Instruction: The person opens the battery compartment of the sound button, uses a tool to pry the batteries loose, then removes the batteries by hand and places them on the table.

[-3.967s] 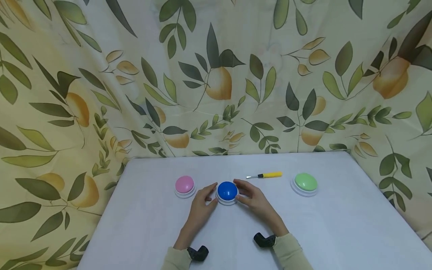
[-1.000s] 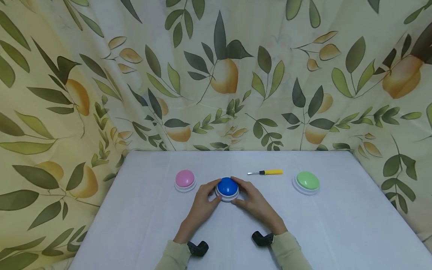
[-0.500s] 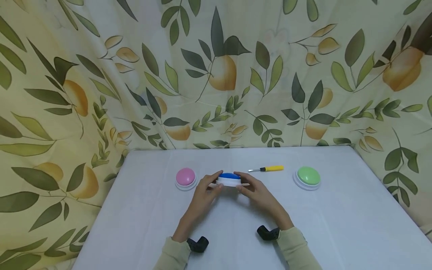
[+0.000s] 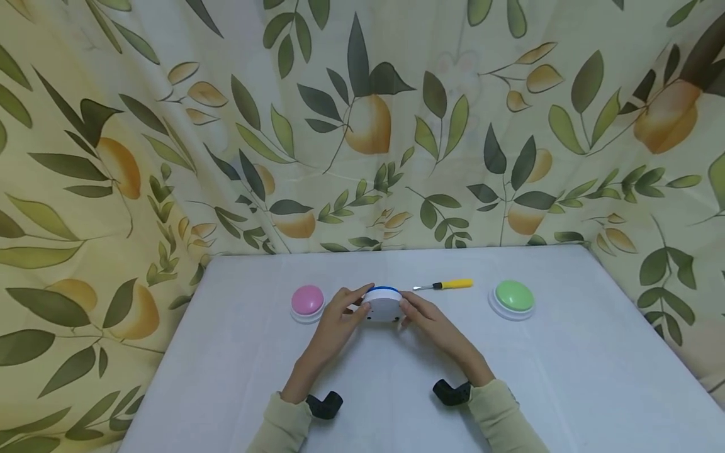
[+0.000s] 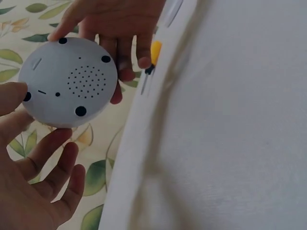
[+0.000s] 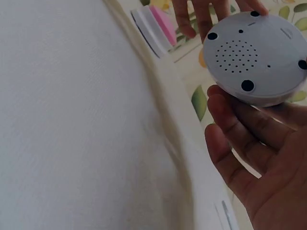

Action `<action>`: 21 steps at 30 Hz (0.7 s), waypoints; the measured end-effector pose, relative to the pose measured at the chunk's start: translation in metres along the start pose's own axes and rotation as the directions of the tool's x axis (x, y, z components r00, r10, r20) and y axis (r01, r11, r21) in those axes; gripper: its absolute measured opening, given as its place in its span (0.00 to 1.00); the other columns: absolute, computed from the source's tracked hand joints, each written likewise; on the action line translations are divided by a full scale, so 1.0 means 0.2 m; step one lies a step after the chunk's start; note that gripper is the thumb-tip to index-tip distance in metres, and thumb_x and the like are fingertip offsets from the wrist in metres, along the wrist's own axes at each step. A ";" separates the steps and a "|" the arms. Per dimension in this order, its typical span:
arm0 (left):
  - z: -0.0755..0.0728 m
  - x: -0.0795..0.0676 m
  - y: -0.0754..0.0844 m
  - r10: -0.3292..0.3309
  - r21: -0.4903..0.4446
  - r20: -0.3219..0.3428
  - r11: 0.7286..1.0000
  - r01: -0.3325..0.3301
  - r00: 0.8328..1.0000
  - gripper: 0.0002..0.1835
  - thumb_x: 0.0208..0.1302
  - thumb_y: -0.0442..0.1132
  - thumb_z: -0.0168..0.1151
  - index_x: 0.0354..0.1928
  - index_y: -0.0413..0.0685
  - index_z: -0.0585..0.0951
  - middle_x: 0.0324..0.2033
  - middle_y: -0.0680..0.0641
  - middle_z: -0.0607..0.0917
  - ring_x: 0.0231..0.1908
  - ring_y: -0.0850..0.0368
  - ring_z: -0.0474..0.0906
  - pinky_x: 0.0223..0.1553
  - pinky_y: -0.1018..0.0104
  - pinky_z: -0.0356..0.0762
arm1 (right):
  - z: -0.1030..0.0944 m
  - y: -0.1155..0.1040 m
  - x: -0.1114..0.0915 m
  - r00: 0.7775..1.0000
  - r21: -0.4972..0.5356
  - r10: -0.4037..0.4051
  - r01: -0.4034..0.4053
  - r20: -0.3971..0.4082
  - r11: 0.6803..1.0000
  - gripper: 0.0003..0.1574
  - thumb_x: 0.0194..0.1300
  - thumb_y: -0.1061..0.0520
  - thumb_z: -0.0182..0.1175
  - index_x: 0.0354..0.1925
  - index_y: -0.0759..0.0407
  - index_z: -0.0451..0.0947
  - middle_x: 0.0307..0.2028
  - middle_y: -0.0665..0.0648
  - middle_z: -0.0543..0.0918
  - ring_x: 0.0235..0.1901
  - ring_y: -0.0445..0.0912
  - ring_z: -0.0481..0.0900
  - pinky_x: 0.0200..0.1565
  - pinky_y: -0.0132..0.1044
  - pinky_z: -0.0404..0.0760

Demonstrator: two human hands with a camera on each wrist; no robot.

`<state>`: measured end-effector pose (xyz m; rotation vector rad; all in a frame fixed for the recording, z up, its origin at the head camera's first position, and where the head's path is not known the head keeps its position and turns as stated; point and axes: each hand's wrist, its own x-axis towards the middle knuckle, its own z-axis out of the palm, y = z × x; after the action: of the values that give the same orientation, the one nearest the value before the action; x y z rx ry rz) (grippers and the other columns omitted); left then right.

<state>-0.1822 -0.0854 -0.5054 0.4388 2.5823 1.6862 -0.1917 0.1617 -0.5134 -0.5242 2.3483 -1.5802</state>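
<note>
Between my two hands is a blue push button [image 4: 384,306] with a white round base, lifted off the table and tipped so its underside faces me. My left hand [image 4: 335,322] grips its left edge, and my right hand [image 4: 435,324] grips the right edge. The left wrist view shows the grey-white underside [image 5: 50,108] with a cluster of speaker holes, black round feet, a small slot and what looks like a screw hole. The same base [image 6: 278,43] appears in the right wrist view, above the curled fingers. The blue dome is mostly hidden.
A pink push button [image 4: 308,301] stands to the left on the white-covered table [image 4: 243,377]. At the right sits a green push button [image 4: 514,296]. A yellow-handled screwdriver [image 4: 455,284] lies behind my right hand. Patterned curtain [image 4: 374,157] hangs behind the table.
The blue push button lay flat on the table with its dome up. My hands have raised it and tilted its underside toward me. The other buttons and the screwdriver stay put.
</note>
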 end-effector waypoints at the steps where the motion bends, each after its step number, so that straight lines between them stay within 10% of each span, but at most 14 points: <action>1: 0.00 0.00 0.00 -0.006 -0.003 0.001 1.000 0.006 1.000 0.24 0.77 0.53 0.60 0.72 0.71 0.76 0.47 0.50 0.79 0.54 0.57 0.75 0.59 0.57 0.76 | 0.00 0.00 0.00 1.000 0.007 0.007 -0.007 -0.003 1.000 0.32 0.86 0.41 0.38 0.76 0.54 0.66 0.62 0.61 0.79 0.50 0.54 0.80 0.61 0.53 0.73; 21: -0.01 0.01 -0.01 -0.001 -0.136 0.116 0.991 0.017 0.993 0.23 0.72 0.49 0.67 0.67 0.60 0.79 0.55 0.51 0.83 0.57 0.55 0.77 0.60 0.62 0.78 | 0.00 -0.08 0.01 0.980 0.004 0.147 -0.147 -0.137 0.989 0.42 0.85 0.35 0.32 0.63 0.66 0.76 0.47 0.63 0.86 0.36 0.48 0.79 0.41 0.42 0.82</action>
<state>-0.1841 -0.0877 -0.5059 0.5017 2.3673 1.7649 -0.1919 0.1550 -0.4978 -0.2430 2.4287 -1.5881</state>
